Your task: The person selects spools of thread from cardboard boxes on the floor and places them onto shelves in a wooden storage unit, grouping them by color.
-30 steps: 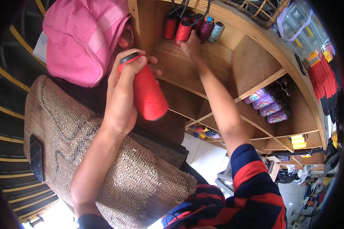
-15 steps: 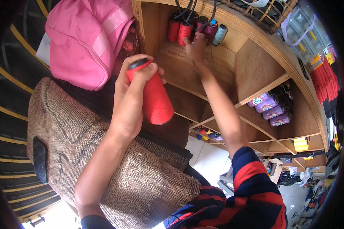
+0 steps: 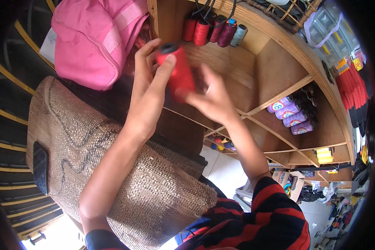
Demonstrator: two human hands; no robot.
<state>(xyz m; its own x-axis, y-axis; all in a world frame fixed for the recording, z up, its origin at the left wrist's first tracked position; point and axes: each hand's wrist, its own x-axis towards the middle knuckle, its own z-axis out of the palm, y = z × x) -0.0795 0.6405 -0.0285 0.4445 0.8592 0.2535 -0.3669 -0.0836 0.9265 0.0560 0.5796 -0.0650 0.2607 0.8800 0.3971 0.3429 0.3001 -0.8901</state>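
A large red thread spool (image 3: 180, 75) with a black end cap is tilted between my hands, slightly blurred. My left hand (image 3: 150, 89) grips its upper left side, thumb across the front near the cap. At the spool's lower right, my right hand (image 3: 212, 98) has its thumb against the thread; its fingers are apart and smeared by motion, partly behind the spool. Behind them, in the wooden cubby, stand two red spools (image 3: 201, 32), dark maroon spools (image 3: 227, 34) and a pale grey-blue spool (image 3: 238, 35).
The wooden shelf unit (image 3: 275, 87) holds purple-labelled spools (image 3: 293, 115) and yellow spools (image 3: 324, 155) in other compartments. A pink bag (image 3: 87, 46) lies at the upper left. Below it a woven brown cloth (image 3: 154, 187) carries a dark phone (image 3: 40, 166). Black cables (image 3: 212, 14) hang over the cubby.
My right hand has come back from the spools in the cubby to the red spool. My left hand has shifted the spool slightly right and up.
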